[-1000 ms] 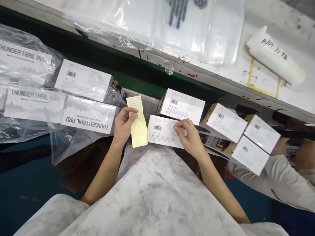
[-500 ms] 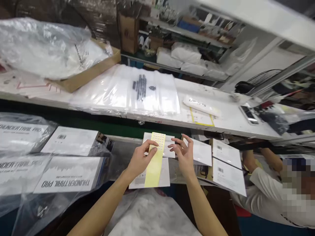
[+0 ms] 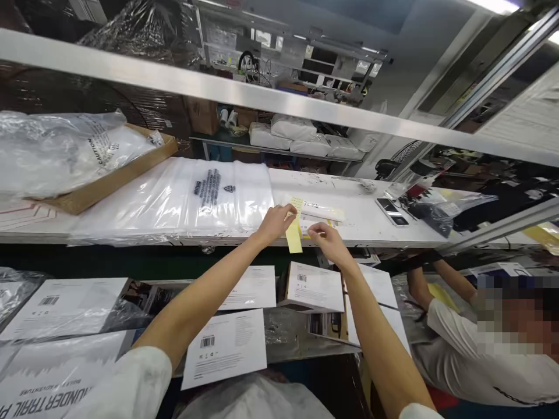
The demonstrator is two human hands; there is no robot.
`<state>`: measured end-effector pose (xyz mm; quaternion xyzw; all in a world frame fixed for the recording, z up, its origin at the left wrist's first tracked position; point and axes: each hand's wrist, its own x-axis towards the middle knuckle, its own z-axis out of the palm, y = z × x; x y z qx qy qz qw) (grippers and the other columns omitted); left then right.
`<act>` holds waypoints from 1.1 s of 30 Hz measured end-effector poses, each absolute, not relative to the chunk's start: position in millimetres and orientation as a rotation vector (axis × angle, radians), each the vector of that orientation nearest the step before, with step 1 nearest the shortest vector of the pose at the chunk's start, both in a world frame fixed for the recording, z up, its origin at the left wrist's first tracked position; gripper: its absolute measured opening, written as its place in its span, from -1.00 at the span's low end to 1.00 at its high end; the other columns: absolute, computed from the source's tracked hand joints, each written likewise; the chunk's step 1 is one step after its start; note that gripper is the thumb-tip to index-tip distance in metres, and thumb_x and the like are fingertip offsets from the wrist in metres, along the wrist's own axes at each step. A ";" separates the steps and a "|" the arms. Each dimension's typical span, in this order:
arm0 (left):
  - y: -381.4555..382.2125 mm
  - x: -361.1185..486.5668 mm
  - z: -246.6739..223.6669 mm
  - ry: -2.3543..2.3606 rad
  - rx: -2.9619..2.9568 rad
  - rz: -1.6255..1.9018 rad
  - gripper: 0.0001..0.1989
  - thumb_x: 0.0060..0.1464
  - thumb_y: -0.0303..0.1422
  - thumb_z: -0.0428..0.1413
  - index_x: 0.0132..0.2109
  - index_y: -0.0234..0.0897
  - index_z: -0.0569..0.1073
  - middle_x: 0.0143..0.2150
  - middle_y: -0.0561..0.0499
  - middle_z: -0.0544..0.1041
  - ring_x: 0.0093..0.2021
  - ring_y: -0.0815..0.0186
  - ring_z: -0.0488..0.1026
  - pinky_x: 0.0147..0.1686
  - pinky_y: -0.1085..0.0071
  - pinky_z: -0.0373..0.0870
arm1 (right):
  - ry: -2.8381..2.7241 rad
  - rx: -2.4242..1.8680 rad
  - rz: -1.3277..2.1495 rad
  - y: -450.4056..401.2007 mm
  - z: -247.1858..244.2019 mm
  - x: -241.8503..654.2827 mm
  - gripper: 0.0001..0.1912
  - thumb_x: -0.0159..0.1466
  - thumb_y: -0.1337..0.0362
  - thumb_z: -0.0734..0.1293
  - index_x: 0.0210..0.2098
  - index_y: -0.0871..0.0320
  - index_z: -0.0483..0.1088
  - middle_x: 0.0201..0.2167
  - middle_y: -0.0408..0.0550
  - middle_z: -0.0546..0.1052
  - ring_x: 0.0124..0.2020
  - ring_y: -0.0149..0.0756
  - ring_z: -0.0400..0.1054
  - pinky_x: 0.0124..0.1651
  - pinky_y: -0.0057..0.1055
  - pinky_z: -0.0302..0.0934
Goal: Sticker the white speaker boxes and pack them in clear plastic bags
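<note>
My left hand point(image 3: 278, 223) is closed on a yellow label strip point(image 3: 294, 233), whose upper part carries rows of small marks. The strip hangs over the front edge of the white shelf point(image 3: 371, 233). Just right of it is my right hand point(image 3: 327, 240), its thumb and fingertips pinched together; whether anything small is between them is too small to tell. Behind the hands, a white rolled packet point(image 3: 325, 212) with handwriting lies on the shelf. Below my arms are white printed boxes, one at the centre point(image 3: 315, 286) and one nearer me point(image 3: 227, 349).
Clear plastic bags point(image 3: 187, 198) cover the shelf's left part beside a cardboard tray point(image 3: 117, 180). A phone point(image 3: 392, 212) lies to the right. A metal bar point(image 3: 262, 96) crosses above. At the lower right, a person point(image 3: 471, 343) works at the conveyor.
Both hands have moved up and forward from over the boxes to the shelf edge, the left carrying the yellow strip. My right hand's fingers have drawn together. The view has tilted up.
</note>
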<state>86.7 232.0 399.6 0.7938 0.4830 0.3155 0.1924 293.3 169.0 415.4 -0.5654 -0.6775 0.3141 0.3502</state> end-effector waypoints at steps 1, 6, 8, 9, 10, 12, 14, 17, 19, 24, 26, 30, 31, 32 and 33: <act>241.0 92.1 397.3 1.366 2.260 0.862 -0.85 0.38 -0.39 0.11 0.00 -0.22 0.56 -0.16 -0.05 0.63 -0.04 0.10 0.54 0.07 0.20 0.36 | -1.820 -1.471 0.802 182.7 414.2 293.7 -0.80 0.32 0.11 0.33 -0.26 0.11 0.46 -0.26 -0.05 0.56 -0.22 -0.22 0.40 -0.09 -0.27 0.29; 254.9 100.9 385.0 1.459 2.381 0.786 -0.90 0.32 -0.41 0.18 -0.10 -0.23 0.60 -0.08 -0.12 0.64 0.08 0.00 0.50 0.14 0.07 0.35 | -2.117 -1.520 0.739 225.1 405.3 280.4 -0.89 0.30 0.35 0.32 -0.38 0.13 0.44 -0.32 -0.05 0.53 -0.23 -0.22 0.37 -0.10 -0.34 0.21; 251.2 100.7 384.2 1.522 2.407 0.782 -0.88 0.32 -0.40 0.18 -0.11 -0.25 0.63 0.07 -0.20 0.58 0.14 -0.04 0.46 0.15 0.03 0.35 | -2.190 -1.562 0.712 230.0 405.4 274.6 -0.87 0.31 0.38 0.32 -0.39 0.12 0.41 -0.33 -0.04 0.52 -0.22 -0.20 0.37 -0.12 -0.34 0.18; 248.3 100.2 384.6 1.553 2.410 0.787 -0.86 0.32 -0.39 0.17 -0.11 -0.26 0.64 0.15 -0.25 0.53 0.19 -0.06 0.43 0.16 0.00 0.34 | -2.220 -1.587 0.708 231.8 406.6 272.6 -0.87 0.31 0.39 0.31 -0.38 0.12 0.39 -0.33 -0.03 0.52 -0.22 -0.19 0.37 -0.13 -0.34 0.17; 244.7 99.5 385.2 1.585 2.413 0.797 -0.84 0.33 -0.39 0.16 -0.11 -0.27 0.66 0.22 -0.28 0.46 0.24 -0.10 0.39 0.17 -0.03 0.34 | -2.245 -1.615 0.712 234.1 408.4 271.2 -0.87 0.31 0.41 0.32 -0.37 0.11 0.38 -0.33 -0.03 0.52 -0.23 -0.19 0.37 -0.15 -0.34 0.16; 235.9 96.7 386.3 1.636 2.450 0.822 -0.79 0.33 -0.44 0.12 -0.09 -0.28 0.68 0.30 -0.32 0.38 0.31 -0.17 0.32 0.19 -0.08 0.33 | -2.283 -1.676 0.737 241.1 413.3 269.3 -0.90 0.28 0.41 0.35 -0.31 0.10 0.37 -0.32 -0.05 0.53 -0.26 -0.20 0.39 -0.20 -0.36 0.16; 225.6 92.2 385.8 1.624 2.541 0.838 -0.74 0.31 -0.52 0.09 -0.06 -0.30 0.68 0.34 -0.33 0.36 0.37 -0.20 0.28 0.21 -0.10 0.33 | -2.300 -1.746 0.767 251.0 418.5 268.4 -0.81 0.22 0.38 0.44 -0.23 0.09 0.36 -0.30 -0.07 0.54 -0.29 -0.21 0.39 -0.26 -0.38 0.17; 213.1 84.3 381.3 1.413 2.648 0.768 -0.72 0.34 -0.54 0.03 -0.04 -0.33 0.64 0.28 -0.30 0.47 0.32 -0.10 0.39 0.28 -0.08 0.34 | -2.323 -1.794 0.811 264.2 426.6 273.1 -0.66 0.13 0.32 0.55 -0.20 0.08 0.36 -0.30 -0.09 0.55 -0.32 -0.22 0.41 -0.31 -0.39 0.21; 210.2 80.6 377.1 1.295 2.635 0.714 -0.72 0.39 -0.50 -0.01 0.01 -0.33 0.60 0.15 -0.25 0.58 0.18 0.01 0.52 0.25 -0.02 0.41 | -2.340 -1.768 0.825 268.4 432.2 283.7 -0.75 0.17 0.28 0.53 -0.23 0.09 0.41 -0.28 -0.08 0.58 -0.31 -0.22 0.45 -0.28 -0.38 0.27; 213.3 79.7 370.7 1.264 2.598 0.721 -0.75 0.41 -0.46 -0.02 0.04 -0.30 0.54 0.11 -0.19 0.62 0.11 0.05 0.57 0.16 0.06 0.49 | -2.239 -1.768 0.537 272.6 437.3 328.1 -0.54 0.37 0.22 0.35 0.24 0.13 0.38 0.20 0.18 0.52 0.22 0.04 0.40 0.26 -0.05 0.27; 213.2 80.8 370.7 1.271 2.592 0.725 -0.75 0.39 -0.47 -0.02 0.05 -0.31 0.53 0.13 -0.21 0.61 0.13 0.03 0.56 0.18 0.04 0.48 | -2.232 -1.786 0.460 276.5 432.4 343.4 -0.32 0.30 0.21 0.43 0.37 0.16 0.29 0.35 0.25 0.41 0.39 0.17 0.23 0.42 0.07 0.09; 213.8 83.1 371.1 1.292 2.584 0.721 -0.72 0.36 -0.52 -0.02 0.08 -0.31 0.52 0.14 -0.22 0.61 0.17 0.03 0.54 0.24 0.00 0.43 | -2.220 -1.834 0.432 282.3 422.2 369.3 -0.33 0.33 0.09 0.42 0.36 0.21 0.36 0.32 0.29 0.45 0.37 0.23 0.28 0.43 0.09 0.11; 215.3 84.5 370.6 1.298 2.581 0.718 -0.70 0.35 -0.55 -0.02 0.09 -0.32 0.52 0.15 -0.23 0.60 0.19 0.04 0.54 0.29 -0.02 0.40 | -2.190 -1.855 0.409 282.5 422.2 376.1 -0.33 0.34 0.06 0.40 0.35 0.24 0.37 0.31 0.32 0.45 0.36 0.24 0.30 0.42 0.11 0.13; 217.5 86.6 369.9 1.305 2.576 0.713 -0.68 0.33 -0.57 -0.02 0.09 -0.33 0.53 0.15 -0.24 0.60 0.20 0.04 0.54 0.33 -0.03 0.36 | -2.152 -1.874 0.381 282.2 423.4 382.7 -0.31 0.35 0.04 0.38 0.36 0.27 0.36 0.31 0.36 0.45 0.35 0.26 0.30 0.41 0.12 0.14; 220.0 89.6 369.2 1.314 2.569 0.708 -0.67 0.32 -0.60 -0.02 0.10 -0.35 0.53 0.15 -0.26 0.60 0.21 0.03 0.54 0.37 -0.05 0.32 | -2.113 -1.887 0.350 281.7 425.6 388.6 -0.29 0.36 0.02 0.36 0.37 0.31 0.34 0.31 0.38 0.44 0.36 0.26 0.30 0.40 0.11 0.15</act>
